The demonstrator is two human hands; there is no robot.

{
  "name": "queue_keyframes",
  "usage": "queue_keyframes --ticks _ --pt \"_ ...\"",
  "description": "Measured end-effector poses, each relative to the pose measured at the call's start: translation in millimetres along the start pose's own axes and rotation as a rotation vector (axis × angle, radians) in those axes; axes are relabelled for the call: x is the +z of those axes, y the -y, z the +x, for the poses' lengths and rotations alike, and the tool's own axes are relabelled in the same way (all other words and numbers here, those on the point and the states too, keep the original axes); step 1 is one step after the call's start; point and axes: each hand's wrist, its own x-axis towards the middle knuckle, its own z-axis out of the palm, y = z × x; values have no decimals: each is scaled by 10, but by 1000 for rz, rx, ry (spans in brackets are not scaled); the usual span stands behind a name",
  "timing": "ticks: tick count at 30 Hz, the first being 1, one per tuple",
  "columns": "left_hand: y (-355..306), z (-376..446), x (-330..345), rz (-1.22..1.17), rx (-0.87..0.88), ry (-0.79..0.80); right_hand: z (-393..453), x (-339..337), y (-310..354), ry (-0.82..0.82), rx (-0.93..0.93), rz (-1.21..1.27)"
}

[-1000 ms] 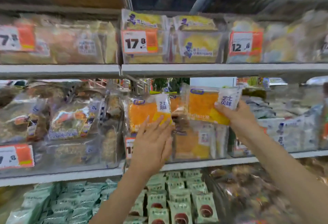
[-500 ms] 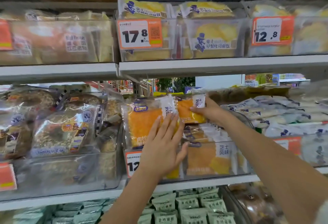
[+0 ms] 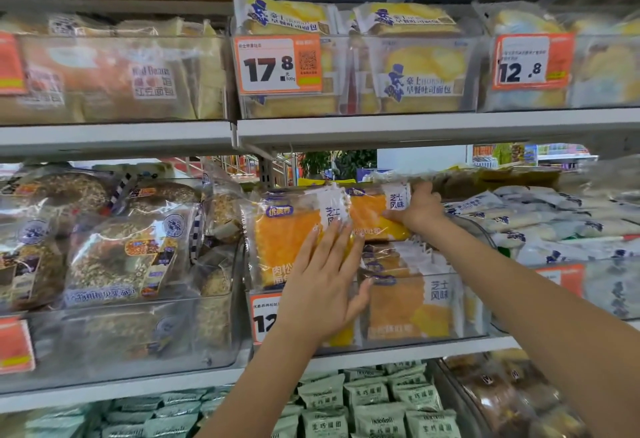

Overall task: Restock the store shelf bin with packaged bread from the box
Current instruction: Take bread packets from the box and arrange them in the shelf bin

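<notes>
Store shelving fills the head view, with the middle shelf (image 3: pixel 398 351) carrying a clear shelf bin (image 3: pixel 460 330) stocked with orange bread packs. The left hand (image 3: pixel 323 285) lies flat, fingers straight, pressing an upright front bread pack (image 3: pixel 284 247) back against the stack and hiding part of the orange price tag (image 3: pixel 265 316) on the bin front. The right hand (image 3: pixel 420 210) reaches in over the bin's top, its grip curled round the end of a second bread pack (image 3: pixel 374 215) lying on the stack behind the first. Seeded bagel bags (image 3: pixel 114 257) crowd the bin to the left, white packs (image 3: pixel 554 215) the right. Above, toast loaves (image 3: pixel 422 73) sit behind a 17.8 tag (image 3: pixel 277 63); green packets (image 3: pixel 377 403) lie below.
</notes>
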Motion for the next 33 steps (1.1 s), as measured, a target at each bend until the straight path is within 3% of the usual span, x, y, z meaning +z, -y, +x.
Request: queue_keyframes --ticks 4,10,16,20,27,33 --pt "-4 -6 -57 -29 22 -40 -318 -107 3 -114 -72 98" --pt "-25 -196 -89 -47 111 -40 -1077 -309 -139 -270 -428 288" --pt "-281 -779 -137 -184 211 -154 -1986 -99 -551 -215 -750 235" --pt "-608 -1421 -107 -297 235 -97 -2646 281 -993 -162 -820 133" --pt "-1147 -2765 119 -458 98 249 -3579 929 -1792 385 -648 -62" --pt "-1467 -3913 270 -467 -181 991 -4269 1449 -2597 743 -401 -188"
